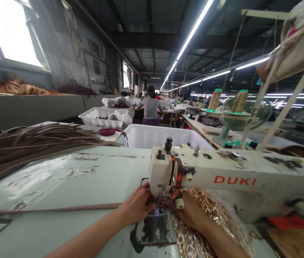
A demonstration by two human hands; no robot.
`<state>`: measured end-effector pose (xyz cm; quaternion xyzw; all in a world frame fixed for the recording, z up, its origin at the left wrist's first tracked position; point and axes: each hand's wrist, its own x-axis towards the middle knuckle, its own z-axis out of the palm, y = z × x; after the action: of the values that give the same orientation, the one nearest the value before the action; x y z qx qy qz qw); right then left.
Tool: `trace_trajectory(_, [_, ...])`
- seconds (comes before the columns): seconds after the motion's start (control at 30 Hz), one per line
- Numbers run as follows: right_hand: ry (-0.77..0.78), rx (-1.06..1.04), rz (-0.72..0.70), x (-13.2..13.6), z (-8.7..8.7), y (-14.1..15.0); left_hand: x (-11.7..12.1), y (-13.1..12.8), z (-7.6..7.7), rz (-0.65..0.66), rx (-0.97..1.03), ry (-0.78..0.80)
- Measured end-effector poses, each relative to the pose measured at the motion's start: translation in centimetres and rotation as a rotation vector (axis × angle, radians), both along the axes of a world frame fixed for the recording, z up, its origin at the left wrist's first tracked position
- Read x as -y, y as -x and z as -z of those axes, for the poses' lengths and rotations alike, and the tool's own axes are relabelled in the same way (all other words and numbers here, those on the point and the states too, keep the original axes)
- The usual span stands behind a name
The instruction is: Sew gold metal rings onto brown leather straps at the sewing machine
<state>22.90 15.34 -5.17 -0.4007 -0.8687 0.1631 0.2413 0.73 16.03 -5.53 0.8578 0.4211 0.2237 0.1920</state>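
Strap (60, 208) of brown leather-like material runs flat across the pale green table (108, 168) from the far left edge toward the needle area of the sewing machine (221, 179), where its near end disappears under my left hand (135, 206). My left hand lies on top of that end, fingers curled down and pressing it to the bed; whether they pinch it or only pin it flat I cannot tell. My right hand (192, 213) sits just right of the presser foot, tucked under the machine head, fingers hidden, so I cannot tell its grip.

Handling judgement: the strap looks thin, light and limp along its length, yet stiff enough across its width to stay flat. It should slide easily on the smooth tabletop, so holding it close to the needle, flat under the fingertips, looks safest.

Under my right forearm lies a heap of gold-coloured metal rings (211, 211) in clear plastic, likely to snag or slip.

A large bundle of similar brown straps (33, 143) is stacked at the table's far left. Behind the machine stands a white plastic bin (154, 136); thread cones (215, 99) and a green fan (243, 114) sit to the right. Room: long workshop, fluorescent strip lights, windows on the left, one seated person (150, 107) facing away farther down.
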Motion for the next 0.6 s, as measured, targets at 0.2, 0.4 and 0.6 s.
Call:
trace_trajectory(0.2, [-0.004,-0.048,0.018,-0.1,0.42,0.11,-0.39,-0.07,0.16,0.009,0.011,0.023])
trace_trajectory(0.4, [-0.071,-0.027,-0.008,-0.22,0.54,0.17,-0.42,0.04,-0.21,0.03,0.016,0.012])
trace_trajectory(0.6, [-0.054,-0.007,0.011,-0.05,0.13,0.0,-0.63,0.23,0.0,0.059,0.012,0.011])
